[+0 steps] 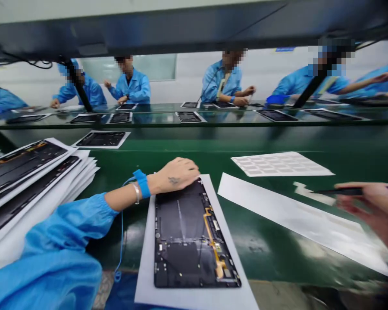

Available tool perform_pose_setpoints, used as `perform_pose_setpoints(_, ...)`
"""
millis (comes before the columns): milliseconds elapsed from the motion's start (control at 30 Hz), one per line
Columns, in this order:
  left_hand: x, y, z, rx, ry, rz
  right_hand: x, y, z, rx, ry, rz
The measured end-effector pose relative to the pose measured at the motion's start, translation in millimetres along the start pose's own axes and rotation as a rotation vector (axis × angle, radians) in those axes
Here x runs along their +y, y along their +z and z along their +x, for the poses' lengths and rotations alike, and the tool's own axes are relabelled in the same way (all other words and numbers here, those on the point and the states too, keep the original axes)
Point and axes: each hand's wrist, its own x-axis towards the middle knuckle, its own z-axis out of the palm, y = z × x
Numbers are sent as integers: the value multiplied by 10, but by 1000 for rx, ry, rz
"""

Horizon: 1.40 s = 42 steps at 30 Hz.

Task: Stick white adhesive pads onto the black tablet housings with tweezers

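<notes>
My left hand (176, 174) rests palm-down on the top edge of a black tablet chassis (181, 228), holding nothing. The chassis lies open-side up on a white sheet (145, 262) and has a yellow flex cable (211, 237) running down its right part. My right hand (368, 206), at the right edge of the view, is shut on a thin black pen-like tool (349, 190). Below that tool lies a long white backing strip (294, 217). A blue wrist strap (142, 183) circles my left wrist above a silver bracelet, and its blue cord hangs toward the bench edge.
A stack of chassis on white sheets (22, 176) sits at the left, and another one (101, 138) lies farther along the green workbench (181, 142). A white label sheet (281, 163) lies to the right. Beyond a raised shelf (187, 116), co-workers in blue smocks handle similar chassis.
</notes>
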Motion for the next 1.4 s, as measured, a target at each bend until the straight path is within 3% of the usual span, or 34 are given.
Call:
perform_pose_setpoints(33,-75,-14,-205,-38,-64,-20,-55,226,-22,-6,21,43)
perform_pose_setpoints(100,-159,20,-483,-86,-141,-61,-212,751,-81,-175,71,28)
perform_pose_setpoints(233,-176,180,-594,-62,-112,-125,-388,1722,-94,-496,39,14)
perform_pose_setpoints(300,-171,236,-556,-19,-72,-170,-340,2010,-42,-563,50,-8)
perform_pose_setpoints(367,-173,271,-526,17,-50,-213,-251,2147,14,-585,77,-29)
perform_pose_setpoints(633,-133,258,-498,16,-43,-228,-137,2157,63,-607,199,-36)
perform_pose_setpoints(1400,-112,232,-491,-17,-68,-215,-136,2148,77,-620,180,-81)
